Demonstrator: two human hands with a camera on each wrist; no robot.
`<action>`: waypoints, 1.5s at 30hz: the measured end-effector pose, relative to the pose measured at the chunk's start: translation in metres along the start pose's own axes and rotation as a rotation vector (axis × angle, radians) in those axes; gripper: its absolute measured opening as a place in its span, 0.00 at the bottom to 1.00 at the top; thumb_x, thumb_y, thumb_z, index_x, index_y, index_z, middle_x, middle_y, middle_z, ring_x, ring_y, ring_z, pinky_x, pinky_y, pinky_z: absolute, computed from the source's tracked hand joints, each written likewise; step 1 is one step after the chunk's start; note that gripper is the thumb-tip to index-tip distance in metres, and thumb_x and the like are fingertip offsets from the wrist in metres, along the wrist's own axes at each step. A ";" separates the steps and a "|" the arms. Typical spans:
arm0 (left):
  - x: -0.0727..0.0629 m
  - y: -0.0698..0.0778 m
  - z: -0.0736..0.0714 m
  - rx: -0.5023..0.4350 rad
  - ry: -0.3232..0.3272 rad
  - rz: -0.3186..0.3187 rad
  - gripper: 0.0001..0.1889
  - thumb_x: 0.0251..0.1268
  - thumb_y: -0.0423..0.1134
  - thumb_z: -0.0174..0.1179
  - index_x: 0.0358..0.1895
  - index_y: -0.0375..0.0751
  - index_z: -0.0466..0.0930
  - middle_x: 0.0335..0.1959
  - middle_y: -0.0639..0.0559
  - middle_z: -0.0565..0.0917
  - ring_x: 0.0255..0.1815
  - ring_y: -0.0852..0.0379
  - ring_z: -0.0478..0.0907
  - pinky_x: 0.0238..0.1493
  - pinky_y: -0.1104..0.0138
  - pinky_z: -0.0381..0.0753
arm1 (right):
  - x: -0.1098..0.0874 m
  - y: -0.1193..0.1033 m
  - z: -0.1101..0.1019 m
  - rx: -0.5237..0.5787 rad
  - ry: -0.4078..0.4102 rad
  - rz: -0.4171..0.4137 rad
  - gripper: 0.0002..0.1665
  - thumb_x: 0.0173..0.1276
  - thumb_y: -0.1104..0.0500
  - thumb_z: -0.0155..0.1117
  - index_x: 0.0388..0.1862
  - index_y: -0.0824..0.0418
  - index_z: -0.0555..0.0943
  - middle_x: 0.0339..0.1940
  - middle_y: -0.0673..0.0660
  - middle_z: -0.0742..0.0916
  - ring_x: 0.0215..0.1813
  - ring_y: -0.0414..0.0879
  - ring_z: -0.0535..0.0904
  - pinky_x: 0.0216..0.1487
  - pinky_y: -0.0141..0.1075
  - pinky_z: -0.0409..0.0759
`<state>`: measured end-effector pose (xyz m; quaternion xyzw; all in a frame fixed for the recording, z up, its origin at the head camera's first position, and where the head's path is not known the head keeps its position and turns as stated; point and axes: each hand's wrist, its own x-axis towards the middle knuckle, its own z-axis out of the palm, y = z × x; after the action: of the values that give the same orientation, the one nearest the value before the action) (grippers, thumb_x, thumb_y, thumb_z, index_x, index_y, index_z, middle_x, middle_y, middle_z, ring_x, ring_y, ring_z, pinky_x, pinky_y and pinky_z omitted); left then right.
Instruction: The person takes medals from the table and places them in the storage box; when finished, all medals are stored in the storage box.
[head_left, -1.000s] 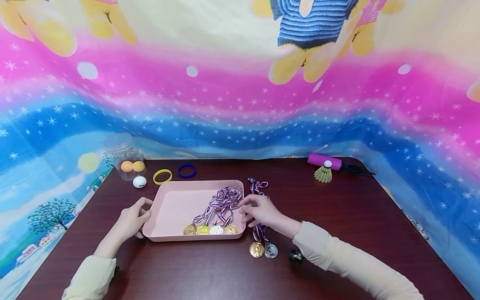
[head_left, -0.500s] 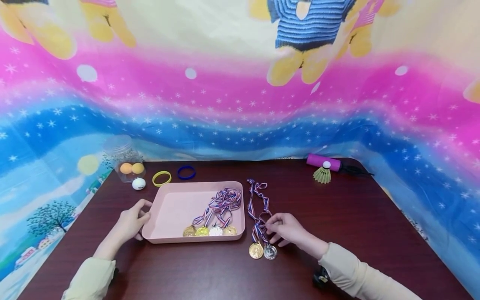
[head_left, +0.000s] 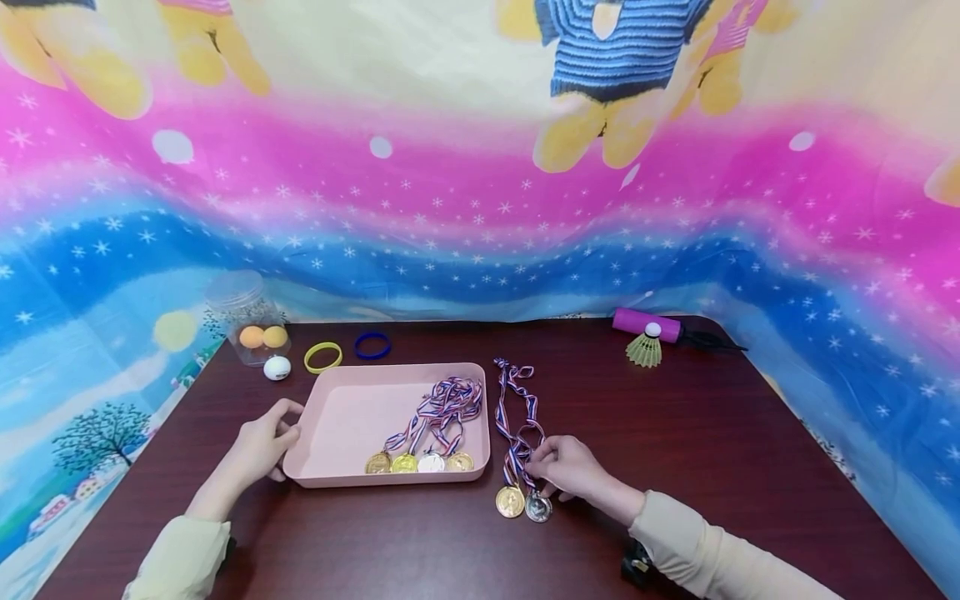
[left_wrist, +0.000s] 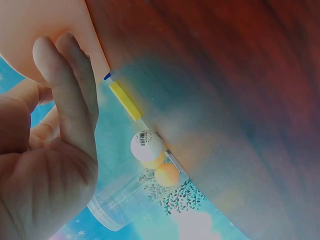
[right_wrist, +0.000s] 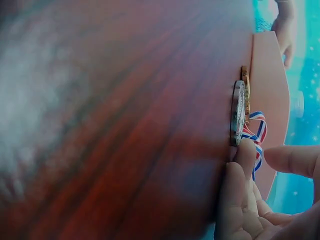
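Observation:
A pink tray (head_left: pixel 352 408) holds several medals (head_left: pixel 405 463) with striped ribbons heaped at its right side. My left hand (head_left: pixel 258 442) rests at the tray's left rim, its fingers loosely bent against the outer wall. Right of the tray lie two more medals, a gold medal (head_left: pixel 510 502) and a silver medal (head_left: pixel 538 507), their ribbons (head_left: pixel 517 400) stretched away toward the back. My right hand (head_left: pixel 573 468) is at the silver medal, with thumb and fingers closing on its ribbon (right_wrist: pixel 258 152) just above the disc. Several fingers stay partly hidden in the head view.
At the back left stand a clear jar (head_left: pixel 243 304) with orange balls, a white ball (head_left: pixel 277 367), a yellow wristband (head_left: pixel 322 357) and a blue wristband (head_left: pixel 372 346). A shuttlecock (head_left: pixel 647 346) and a purple pump (head_left: pixel 633 322) lie at the back right. A printed cloth (head_left: pixel 450 183) hangs behind the table.
My right hand has gone from the tray's right edge to the silver medal. The gold and silver medals have shifted slightly left. My left hand has stayed at the tray.

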<state>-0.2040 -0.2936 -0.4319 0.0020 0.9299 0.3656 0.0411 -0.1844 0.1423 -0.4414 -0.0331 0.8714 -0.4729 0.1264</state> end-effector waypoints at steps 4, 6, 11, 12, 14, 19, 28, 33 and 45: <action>-0.001 0.001 -0.001 0.002 0.001 0.002 0.16 0.72 0.32 0.46 0.60 0.36 0.62 0.35 0.38 0.80 0.17 0.55 0.77 0.15 0.62 0.82 | 0.000 -0.001 0.003 -0.042 0.012 -0.009 0.12 0.57 0.58 0.69 0.33 0.63 0.78 0.22 0.50 0.86 0.18 0.41 0.80 0.14 0.33 0.74; -0.001 0.001 -0.001 0.002 0.001 0.002 0.16 0.72 0.32 0.46 0.60 0.36 0.62 0.35 0.38 0.80 0.17 0.56 0.77 0.15 0.62 0.82 | 0.000 -0.002 0.004 -0.048 0.013 -0.012 0.13 0.55 0.58 0.71 0.33 0.63 0.77 0.20 0.49 0.85 0.17 0.40 0.79 0.13 0.32 0.73; -0.001 0.001 -0.001 0.001 0.003 -0.002 0.16 0.71 0.32 0.46 0.60 0.35 0.63 0.36 0.38 0.80 0.17 0.56 0.77 0.15 0.62 0.82 | 0.000 -0.003 0.004 -0.045 0.008 -0.020 0.15 0.52 0.59 0.73 0.33 0.63 0.77 0.18 0.49 0.84 0.17 0.40 0.78 0.13 0.31 0.72; -0.001 0.001 -0.001 0.001 0.003 -0.003 0.16 0.72 0.32 0.46 0.60 0.35 0.63 0.35 0.38 0.80 0.17 0.56 0.77 0.15 0.62 0.82 | 0.000 -0.004 0.003 -0.045 0.007 -0.023 0.15 0.52 0.60 0.73 0.33 0.63 0.77 0.18 0.49 0.84 0.17 0.40 0.78 0.13 0.31 0.72; -0.001 0.001 -0.001 -0.002 0.003 -0.004 0.16 0.71 0.32 0.46 0.60 0.36 0.63 0.35 0.38 0.80 0.17 0.55 0.77 0.15 0.62 0.82 | 0.000 -0.003 0.003 -0.046 0.004 -0.031 0.14 0.52 0.60 0.73 0.33 0.64 0.78 0.19 0.49 0.85 0.17 0.39 0.78 0.13 0.31 0.72; -0.001 0.001 0.000 -0.004 0.003 -0.005 0.17 0.71 0.32 0.46 0.60 0.35 0.63 0.35 0.39 0.80 0.18 0.56 0.77 0.15 0.62 0.82 | -0.001 -0.003 0.002 -0.050 0.003 -0.038 0.10 0.53 0.62 0.72 0.30 0.64 0.79 0.19 0.50 0.85 0.16 0.38 0.78 0.12 0.30 0.72; 0.000 0.001 0.001 -0.005 0.003 0.000 0.17 0.72 0.32 0.46 0.60 0.35 0.63 0.35 0.38 0.81 0.18 0.56 0.77 0.15 0.62 0.82 | -0.002 -0.002 0.001 -0.060 0.010 -0.041 0.05 0.55 0.62 0.69 0.28 0.63 0.82 0.19 0.50 0.85 0.16 0.38 0.78 0.13 0.31 0.74; 0.000 0.001 0.001 -0.007 0.002 -0.003 0.17 0.72 0.32 0.46 0.61 0.35 0.63 0.35 0.39 0.80 0.18 0.56 0.77 0.16 0.62 0.82 | -0.002 -0.002 0.001 -0.064 0.010 -0.044 0.05 0.56 0.62 0.69 0.27 0.63 0.82 0.19 0.49 0.84 0.16 0.38 0.78 0.14 0.32 0.76; 0.001 0.001 0.000 -0.006 0.000 -0.005 0.17 0.72 0.33 0.46 0.61 0.36 0.63 0.34 0.39 0.80 0.17 0.56 0.76 0.15 0.62 0.82 | -0.003 -0.003 -0.004 -0.034 -0.017 -0.018 0.06 0.58 0.62 0.68 0.26 0.64 0.81 0.18 0.49 0.83 0.18 0.38 0.79 0.14 0.32 0.77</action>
<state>-0.2048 -0.2929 -0.4317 -0.0006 0.9288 0.3682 0.0421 -0.1828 0.1438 -0.4360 -0.0469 0.8778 -0.4590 0.1289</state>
